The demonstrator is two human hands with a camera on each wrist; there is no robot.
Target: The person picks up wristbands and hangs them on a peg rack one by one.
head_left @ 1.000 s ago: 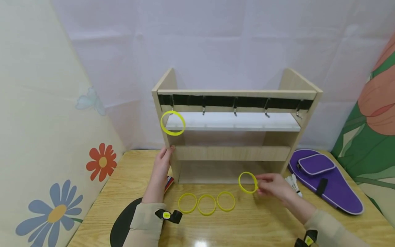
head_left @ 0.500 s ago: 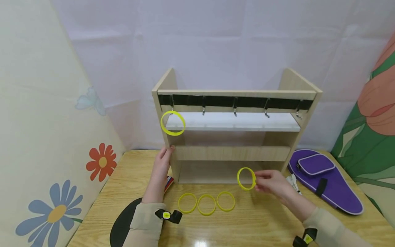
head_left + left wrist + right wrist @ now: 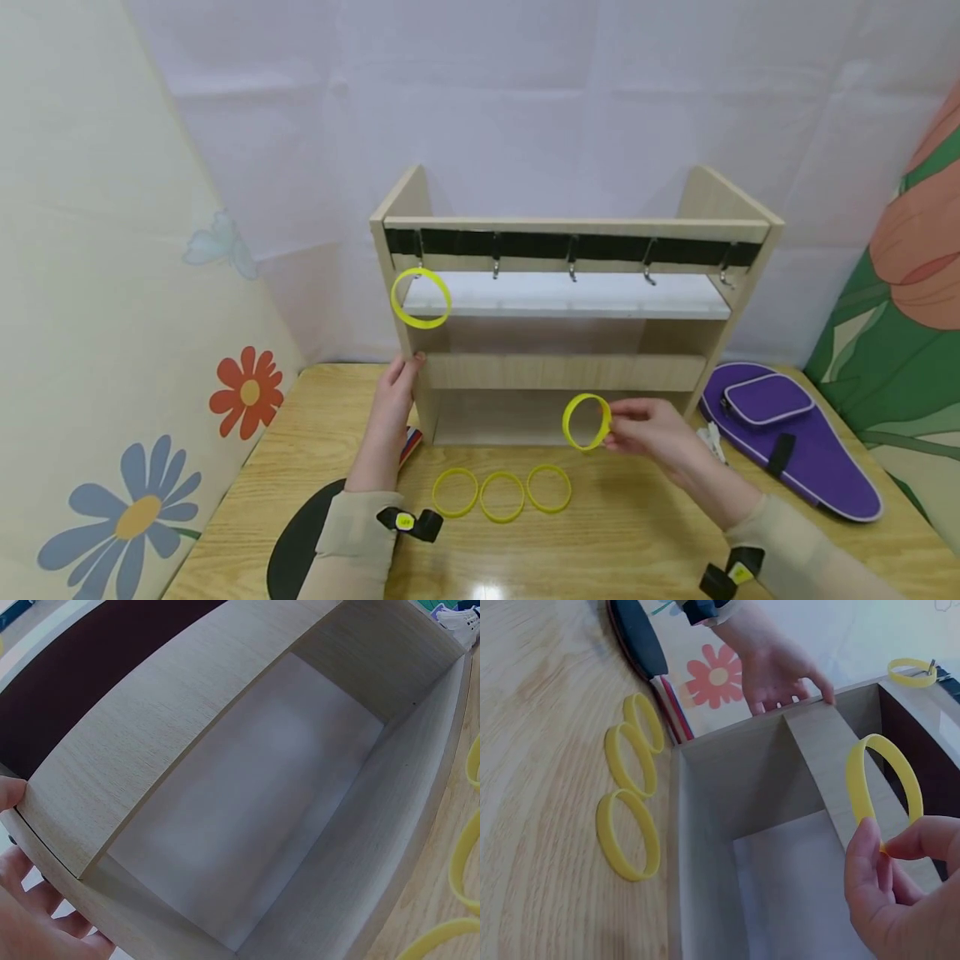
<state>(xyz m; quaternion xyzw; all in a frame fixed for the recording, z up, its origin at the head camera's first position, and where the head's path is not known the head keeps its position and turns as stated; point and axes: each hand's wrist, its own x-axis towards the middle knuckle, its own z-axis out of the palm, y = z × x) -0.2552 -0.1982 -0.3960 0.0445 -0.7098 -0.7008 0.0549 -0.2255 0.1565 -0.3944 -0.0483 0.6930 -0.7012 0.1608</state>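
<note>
My right hand (image 3: 652, 433) pinches a yellow ring (image 3: 566, 422) between thumb and fingers, held upright before the lower opening of a wooden shelf unit (image 3: 562, 372). In the right wrist view, thumb and fingertips meet on the lower rim of that ring (image 3: 856, 780). My left hand (image 3: 393, 400) grips the unit's left side panel, thumb at the front and fingers round the outside. Another yellow ring (image 3: 425, 323) hangs from the leftmost of several metal hooks (image 3: 573, 271) on a black strip. Three more yellow rings (image 3: 502, 522) lie side by side on the table.
A purple racket case (image 3: 832, 462) lies right of the unit, with white shuttlecocks (image 3: 711, 442) beside it. At the left, a black paddle (image 3: 296, 542) with a striped handle lies partly under my left forearm. A pale cloth (image 3: 555, 108) hangs behind.
My right hand has moved left and slightly up with the yellow ring, which has turned a little. The left hand, the hanging ring and the rings on the table have stayed put.
</note>
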